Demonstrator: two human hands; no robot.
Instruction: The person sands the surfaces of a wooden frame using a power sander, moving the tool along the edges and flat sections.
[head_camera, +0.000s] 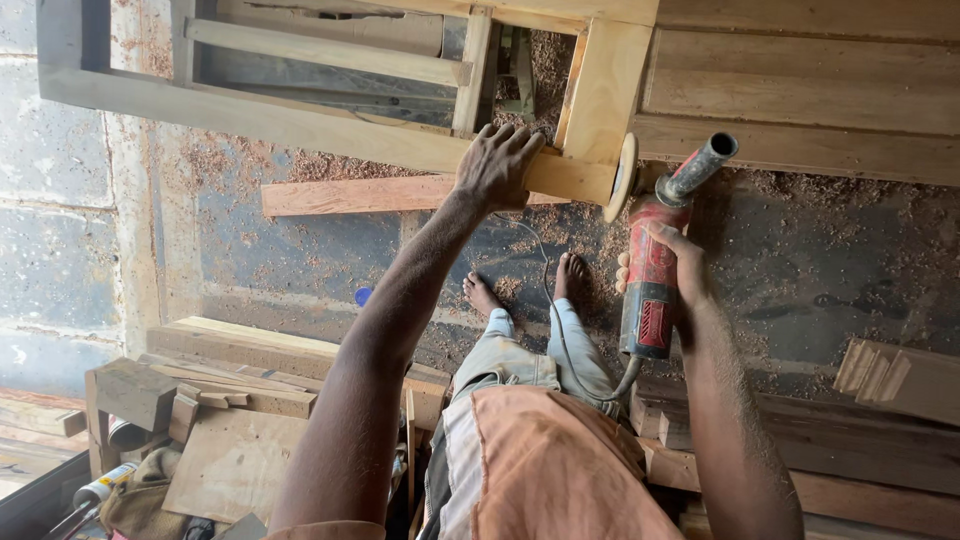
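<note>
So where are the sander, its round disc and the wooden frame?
Sander (651, 285), head view, on its red body.
Disc (621, 180), head view, on its pale edge.
Frame (605, 95), head view, on the upright post.
</note>
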